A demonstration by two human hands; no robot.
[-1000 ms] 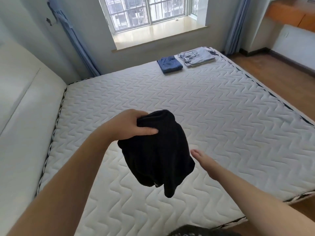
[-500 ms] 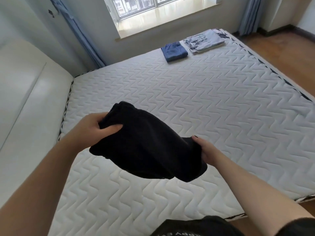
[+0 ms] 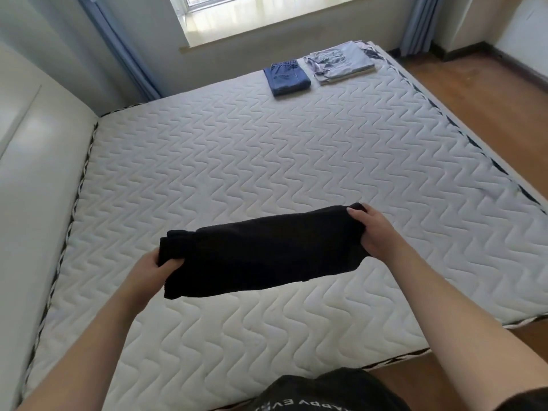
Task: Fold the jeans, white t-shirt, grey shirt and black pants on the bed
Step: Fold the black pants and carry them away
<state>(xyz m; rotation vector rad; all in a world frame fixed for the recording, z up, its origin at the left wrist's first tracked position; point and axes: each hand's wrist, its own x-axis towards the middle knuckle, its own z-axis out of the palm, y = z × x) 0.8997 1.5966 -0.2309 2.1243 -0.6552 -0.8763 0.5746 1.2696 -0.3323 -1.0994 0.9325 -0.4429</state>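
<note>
black pants (image 3: 261, 253), folded into a long flat bundle, hang stretched between the two hands above the near half of the bed (image 3: 267, 161), at about 6 o'clock from the mattress centre. the bundle runs slightly uphill from its 8 o'clock end to its 2 o'clock end. whether its underside touches the mattress cannot be told from this view.

left hand (image 3: 148, 274) holds the 8 o'clock end: the thumb lies over the top of the cloth and the other fingers are tucked out of sight beneath, so this grip is closed on the pants. the cloth at that end bunches into a thick roll just past the thumb.

right hand (image 3: 375, 232) holds the 2 o'clock end, fingers curled over the far edge with the fingertips (image 3: 354, 210) showing on top, so this grip too is closed on the pants.

jeans (image 3: 287, 78) lie folded in a small blue rectangle near the far edge of the bed, at about 12 o'clock, waistband toward the window. grey shirt (image 3: 339, 62) lies folded just beside them at their 3 o'clock, close to the far right corner, with a paler layer showing under its near edge.

window sill (image 3: 267, 28) runs along the wall beyond the bed, blue curtains (image 3: 118, 46) hang at either side, and wooden floor (image 3: 486, 93) shows at 2 o'clock.
</note>
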